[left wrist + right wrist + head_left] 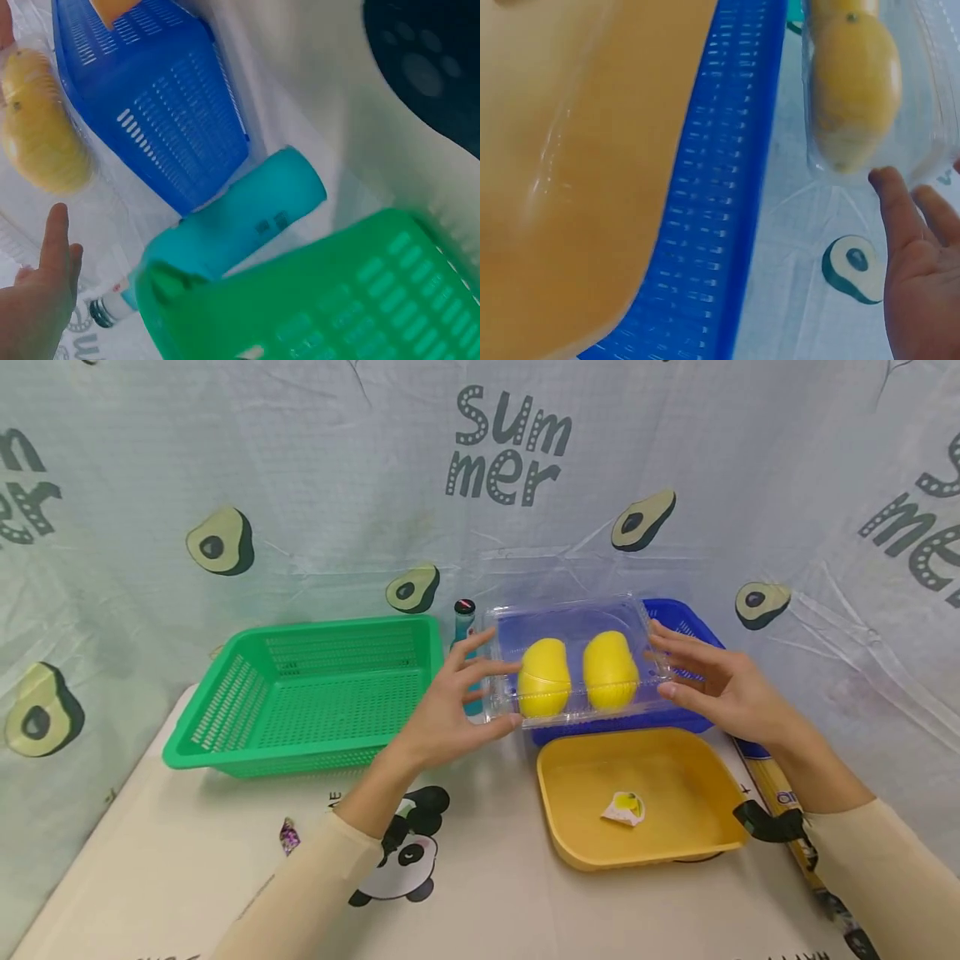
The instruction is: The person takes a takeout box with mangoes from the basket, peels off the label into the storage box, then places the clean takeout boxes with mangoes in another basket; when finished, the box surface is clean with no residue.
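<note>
A clear plastic box (564, 617) with two yellow mangoes inside, one on the left (544, 677) and one on the right (611, 670), is held up over the blue basket (684, 620). My left hand (453, 706) holds the box's left side, its fingers spread and its thumb by the front corner. At the right side my right hand (720, 689) grips the edge, thumb low and fingers above. Each wrist view shows a mango (41, 127) through the clear plastic, with fingertips at the box's edge. Part of the blue basket is hidden behind the box.
In front of the blue basket sits an orange-yellow tray (551, 802) with a small fruit-printed paper (626, 808) in it. A green basket (300, 760) stands at left, a teal bottle (247, 210) beside it. A purple wrapped candy (288, 837) lies nearer. A printed curtain hangs behind.
</note>
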Available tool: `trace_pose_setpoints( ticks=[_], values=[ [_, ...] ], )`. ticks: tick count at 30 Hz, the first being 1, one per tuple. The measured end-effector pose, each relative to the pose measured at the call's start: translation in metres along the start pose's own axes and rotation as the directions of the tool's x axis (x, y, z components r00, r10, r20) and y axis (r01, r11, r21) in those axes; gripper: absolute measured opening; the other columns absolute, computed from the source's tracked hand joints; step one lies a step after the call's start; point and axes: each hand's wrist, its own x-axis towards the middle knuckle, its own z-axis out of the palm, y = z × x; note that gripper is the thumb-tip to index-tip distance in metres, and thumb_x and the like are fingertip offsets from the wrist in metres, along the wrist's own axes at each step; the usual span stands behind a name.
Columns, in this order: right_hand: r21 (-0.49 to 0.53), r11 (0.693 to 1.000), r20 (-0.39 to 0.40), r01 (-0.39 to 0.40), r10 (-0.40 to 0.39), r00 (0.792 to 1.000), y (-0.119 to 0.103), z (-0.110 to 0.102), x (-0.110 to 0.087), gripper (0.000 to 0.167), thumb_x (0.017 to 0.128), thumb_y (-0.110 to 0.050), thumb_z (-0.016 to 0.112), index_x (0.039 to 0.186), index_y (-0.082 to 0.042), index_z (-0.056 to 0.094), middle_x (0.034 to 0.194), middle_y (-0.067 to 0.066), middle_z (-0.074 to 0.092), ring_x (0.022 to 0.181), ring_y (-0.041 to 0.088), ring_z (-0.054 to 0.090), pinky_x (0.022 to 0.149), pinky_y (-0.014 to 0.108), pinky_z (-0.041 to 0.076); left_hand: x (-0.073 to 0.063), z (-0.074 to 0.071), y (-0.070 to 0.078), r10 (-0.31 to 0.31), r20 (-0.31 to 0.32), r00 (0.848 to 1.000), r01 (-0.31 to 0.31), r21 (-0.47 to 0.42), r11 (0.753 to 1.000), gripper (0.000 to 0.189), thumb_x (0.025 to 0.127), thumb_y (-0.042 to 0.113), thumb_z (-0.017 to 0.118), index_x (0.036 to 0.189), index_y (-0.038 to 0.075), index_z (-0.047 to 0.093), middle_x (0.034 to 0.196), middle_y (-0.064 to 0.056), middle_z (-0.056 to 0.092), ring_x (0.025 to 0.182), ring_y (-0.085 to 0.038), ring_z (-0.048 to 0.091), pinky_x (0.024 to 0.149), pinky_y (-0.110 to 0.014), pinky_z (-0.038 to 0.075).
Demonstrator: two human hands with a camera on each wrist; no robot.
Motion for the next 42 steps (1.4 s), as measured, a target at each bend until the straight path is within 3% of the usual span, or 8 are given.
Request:
trace_pose_setpoints(
  ticks=[8, 19, 26, 31, 33, 36, 39, 42],
  values=[
    [-0.14, 0.98, -0.131, -0.138, 0.12, 0.984, 0.014, -0.002, 0.004, 0.07, 0.092, 0.009, 0.069, 0.155, -0.01, 0.046, 0.166, 0.009, 0.034, 0.137, 0.002, 0.049, 0.094, 0.012, 0.049, 0.017, 0.019, 0.002, -0.01, -0.038, 0.999, 0.01, 0.01, 1.0, 0.058, 0.088, 0.02, 0.082, 0.141, 0.014, 0.059, 0.17, -0.002, 0.008, 0.146, -0.03, 0.038, 0.105, -0.047, 0.05],
    [-0.149, 0.97, -0.147, -0.194, 0.172, 0.974, 0.036, -0.008, -0.001, 0.061, 0.097, 0.001, 0.067, 0.154, -0.007, 0.046, 0.161, 0.019, 0.039, 0.134, -0.003, 0.05, 0.096, 0.008, 0.044, 0.034, 0.029, -0.001, -0.09, -0.024, 0.996, 0.092, 0.109, 0.99, 0.064, 0.094, 0.031, 0.077, 0.151, 0.017, 0.05, 0.17, -0.006, 0.02, 0.151, -0.031, 0.033, 0.107, -0.047, 0.05],
    [-0.182, 0.946, -0.137, -0.268, 0.245, 0.96, 0.041, -0.009, -0.004, 0.058, 0.1, -0.006, 0.066, 0.154, -0.007, 0.046, 0.16, 0.018, 0.041, 0.14, 0.041, 0.048, 0.092, 0.006, 0.045, 0.039, 0.038, -0.006, -0.173, 0.028, 0.985, 0.162, 0.229, 0.96, 0.064, 0.095, 0.041, 0.072, 0.151, 0.019, 0.05, 0.17, -0.008, 0.023, 0.156, -0.032, 0.024, 0.12, -0.059, 0.029],
    [-0.201, 0.912, -0.105, -0.357, 0.342, 0.934, 0.044, -0.008, -0.004, 0.058, 0.102, -0.016, 0.066, 0.155, -0.011, 0.046, 0.162, 0.015, 0.038, 0.136, 0.052, 0.049, 0.087, 0.005, 0.045, 0.041, 0.041, -0.013, -0.197, 0.056, 0.979, 0.172, 0.297, 0.939, 0.063, 0.095, 0.044, 0.072, 0.15, 0.018, 0.054, 0.167, -0.011, 0.03, 0.155, -0.033, 0.024, 0.12, -0.065, 0.021],
    [-0.214, 0.904, -0.098, -0.371, 0.358, 0.929, 0.047, -0.009, -0.004, 0.057, 0.102, -0.016, 0.066, 0.155, -0.011, 0.046, 0.162, 0.015, 0.039, 0.134, 0.052, 0.05, 0.09, 0.012, 0.05, 0.042, 0.042, -0.014, -0.214, 0.068, 0.975, 0.182, 0.318, 0.93, 0.062, 0.095, 0.046, 0.071, 0.149, 0.019, 0.054, 0.167, -0.01, 0.031, 0.155, -0.033, 0.023, 0.12, -0.068, 0.019],
    [-0.255, 0.887, -0.101, -0.385, 0.371, 0.923, 0.051, -0.01, -0.003, 0.056, 0.1, -0.02, 0.069, 0.153, -0.012, 0.049, 0.16, 0.016, 0.041, 0.131, 0.053, 0.053, 0.097, 0.036, 0.056, 0.044, 0.042, -0.015, -0.236, 0.077, 0.969, 0.197, 0.339, 0.92, 0.061, 0.095, 0.047, 0.071, 0.148, 0.021, 0.055, 0.168, -0.009, 0.03, 0.155, -0.032, 0.022, 0.118, -0.072, 0.016],
    [-0.286, 0.869, -0.097, -0.403, 0.393, 0.915, 0.054, -0.011, -0.003, 0.056, 0.099, -0.024, 0.071, 0.151, -0.011, 0.052, 0.159, 0.017, 0.042, 0.127, 0.054, 0.056, 0.098, 0.059, 0.05, 0.047, 0.043, -0.015, -0.251, 0.085, 0.964, 0.205, 0.363, 0.909, 0.06, 0.095, 0.047, 0.072, 0.147, 0.022, 0.055, 0.168, -0.008, 0.031, 0.156, -0.032, 0.022, 0.117, -0.074, 0.016],
    [-0.304, 0.854, -0.085, -0.422, 0.417, 0.905, 0.055, -0.013, -0.003, 0.056, 0.099, -0.028, 0.07, 0.15, -0.011, 0.052, 0.16, 0.019, 0.041, 0.125, 0.055, 0.057, 0.097, 0.063, 0.05, 0.052, 0.044, -0.014, -0.261, 0.103, 0.96, 0.202, 0.391, 0.898, 0.059, 0.094, 0.047, 0.072, 0.145, 0.022, 0.057, 0.166, -0.008, 0.034, 0.156, -0.031, 0.022, 0.116, -0.072, 0.019]
  ],
)
